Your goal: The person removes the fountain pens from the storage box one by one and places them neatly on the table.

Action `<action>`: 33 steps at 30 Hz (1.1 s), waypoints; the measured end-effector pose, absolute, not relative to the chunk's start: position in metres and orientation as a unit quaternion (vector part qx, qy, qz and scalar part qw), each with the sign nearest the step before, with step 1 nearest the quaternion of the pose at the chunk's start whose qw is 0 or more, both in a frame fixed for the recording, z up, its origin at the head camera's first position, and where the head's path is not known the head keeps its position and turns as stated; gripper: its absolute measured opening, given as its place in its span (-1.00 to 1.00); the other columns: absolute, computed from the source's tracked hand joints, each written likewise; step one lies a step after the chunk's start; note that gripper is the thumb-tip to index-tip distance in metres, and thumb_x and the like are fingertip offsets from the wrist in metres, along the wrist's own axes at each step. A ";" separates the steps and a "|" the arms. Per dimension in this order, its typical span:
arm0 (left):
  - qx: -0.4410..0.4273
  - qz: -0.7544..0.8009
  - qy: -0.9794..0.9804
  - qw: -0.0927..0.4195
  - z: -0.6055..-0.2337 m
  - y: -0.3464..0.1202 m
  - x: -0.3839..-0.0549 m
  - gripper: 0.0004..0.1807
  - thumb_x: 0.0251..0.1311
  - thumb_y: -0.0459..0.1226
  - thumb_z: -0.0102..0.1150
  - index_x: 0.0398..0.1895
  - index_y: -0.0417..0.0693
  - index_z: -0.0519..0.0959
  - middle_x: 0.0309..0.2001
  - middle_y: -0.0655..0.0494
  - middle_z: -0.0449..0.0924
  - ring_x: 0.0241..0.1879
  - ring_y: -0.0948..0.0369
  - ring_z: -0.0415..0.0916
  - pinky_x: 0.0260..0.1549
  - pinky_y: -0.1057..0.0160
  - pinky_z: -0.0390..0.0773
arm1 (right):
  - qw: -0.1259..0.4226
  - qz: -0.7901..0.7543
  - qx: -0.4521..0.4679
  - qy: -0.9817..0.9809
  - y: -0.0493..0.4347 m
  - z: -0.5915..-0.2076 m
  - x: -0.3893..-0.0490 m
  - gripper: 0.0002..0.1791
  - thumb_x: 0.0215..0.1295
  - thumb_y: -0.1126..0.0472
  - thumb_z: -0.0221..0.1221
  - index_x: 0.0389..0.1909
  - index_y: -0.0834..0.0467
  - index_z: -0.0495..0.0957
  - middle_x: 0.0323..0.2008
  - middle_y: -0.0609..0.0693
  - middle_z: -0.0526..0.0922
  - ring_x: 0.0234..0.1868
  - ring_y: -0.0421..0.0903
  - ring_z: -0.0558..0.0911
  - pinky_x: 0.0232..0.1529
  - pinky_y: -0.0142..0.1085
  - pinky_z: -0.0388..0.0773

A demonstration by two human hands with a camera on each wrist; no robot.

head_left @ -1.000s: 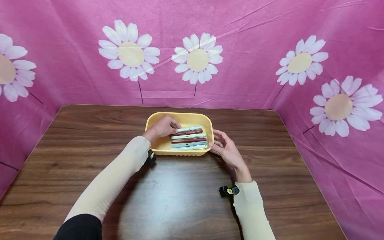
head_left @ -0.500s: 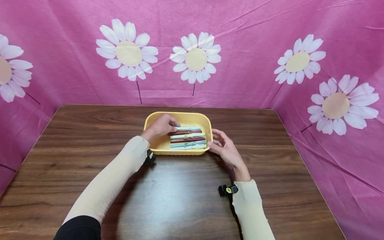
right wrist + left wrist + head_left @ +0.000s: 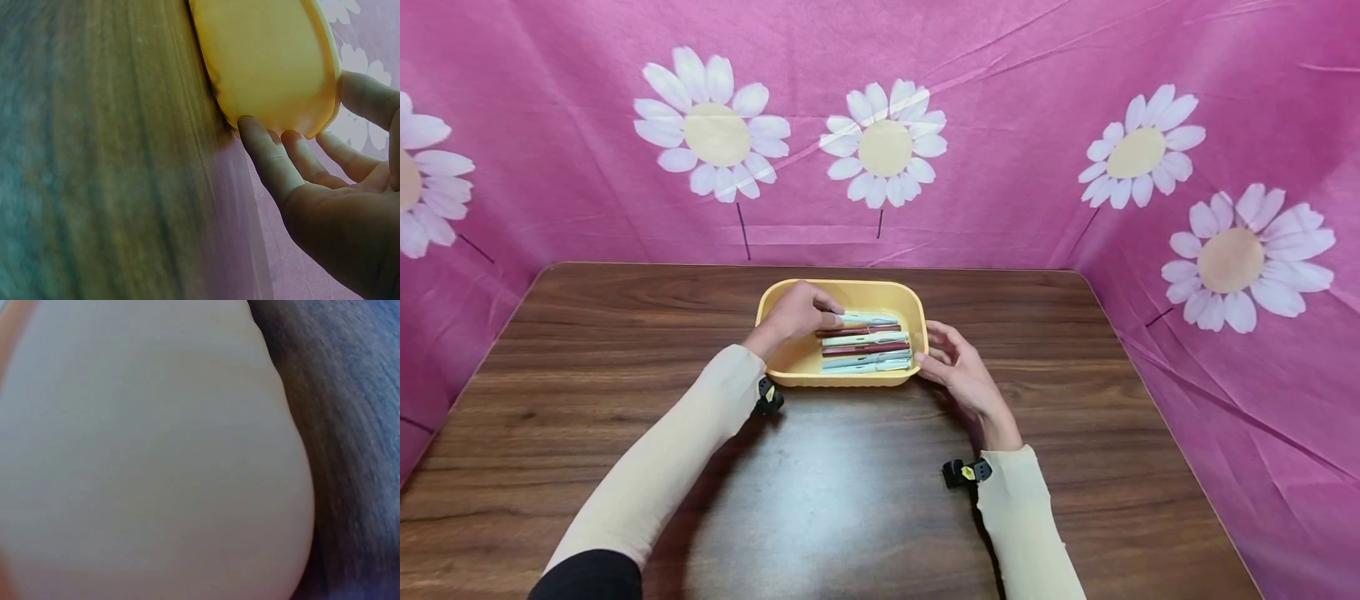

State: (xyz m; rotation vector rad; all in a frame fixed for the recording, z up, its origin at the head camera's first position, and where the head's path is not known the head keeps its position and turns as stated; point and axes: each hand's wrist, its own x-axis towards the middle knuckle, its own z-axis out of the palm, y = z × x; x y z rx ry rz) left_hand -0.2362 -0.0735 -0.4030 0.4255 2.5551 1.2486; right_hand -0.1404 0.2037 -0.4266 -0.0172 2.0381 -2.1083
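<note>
With our left grip (image 3: 796, 312) pinching the back pen (image 3: 872, 318) and right grip (image 3: 966, 379) holding the tray (image 3: 842, 380), we may knock the red pen (image 3: 854, 331), because it lies just beside.

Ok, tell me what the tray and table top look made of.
Yellow tray: probably moulded plastic, satin, judging by its smooth, even colour and rounded rim. Table top: wood or wood-look laminate; brown grain shows, and a bright reflection suggests gloss.

I'm in what looks like a makeshift filming booth: creased pink cloth (image 3: 1000, 183) printed with white daisies (image 3: 885, 148) hangs behind and on both sides of my brown wood-grain bench (image 3: 820, 500), and black cameras (image 3: 967, 472) sit at my wrists.
</note>
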 end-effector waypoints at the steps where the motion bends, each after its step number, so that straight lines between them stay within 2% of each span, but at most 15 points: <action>1: 0.144 0.431 0.881 0.131 -0.403 -0.074 -0.236 -0.78 0.22 -0.31 0.39 -0.11 -0.20 0.77 -0.09 -0.03 0.76 0.01 0.06 0.62 0.05 0.09 0.56 | 0.105 -0.714 -0.004 0.692 0.204 -0.426 -0.140 -0.33 0.38 0.52 0.14 0.48 0.30 0.18 0.34 0.36 0.31 0.22 0.13 0.50 0.07 -0.18 0.62; 6: 0.137 0.432 0.883 0.118 -0.404 -0.074 -0.235 -0.78 0.20 -0.26 0.40 -0.14 -0.18 0.79 -0.10 -0.01 0.76 0.01 0.07 0.62 0.03 0.10 0.56 | 0.105 -0.714 -0.003 0.692 0.203 -0.427 -0.140 -0.33 0.39 0.52 0.13 0.48 0.30 0.19 0.33 0.36 0.31 0.21 0.11 0.51 0.07 -0.18 0.62; 19: 0.127 0.477 0.866 0.081 -0.401 -0.078 -0.231 -0.85 0.21 -0.30 0.41 -0.23 -0.19 0.80 -0.16 -0.06 0.77 -0.07 0.05 0.66 -0.09 0.12 0.60 | 0.103 -0.714 0.001 0.692 0.203 -0.428 -0.140 -0.33 0.38 0.52 0.14 0.47 0.30 0.20 0.31 0.36 0.33 0.19 0.10 0.52 0.06 -0.19 0.63; 29: 0.101 0.470 0.875 0.063 -0.401 -0.083 -0.229 -0.86 0.19 -0.26 0.45 -0.22 -0.10 0.81 -0.12 0.01 0.77 0.05 0.04 0.63 0.15 0.05 0.50 | 0.099 -0.716 -0.009 0.691 0.204 -0.429 -0.143 -0.33 0.37 0.53 0.14 0.47 0.33 0.19 0.32 0.37 0.32 0.20 0.12 0.52 0.05 -0.20 0.63; 33: 0.104 0.482 0.868 0.065 -0.400 -0.084 -0.225 -0.85 0.21 -0.27 0.43 -0.20 -0.13 0.81 -0.11 0.00 0.76 0.05 0.02 0.64 0.17 0.04 0.50 | 0.102 -0.719 -0.005 0.688 0.204 -0.428 -0.142 -0.33 0.37 0.54 0.14 0.46 0.32 0.19 0.32 0.37 0.32 0.21 0.14 0.51 0.05 -0.19 0.63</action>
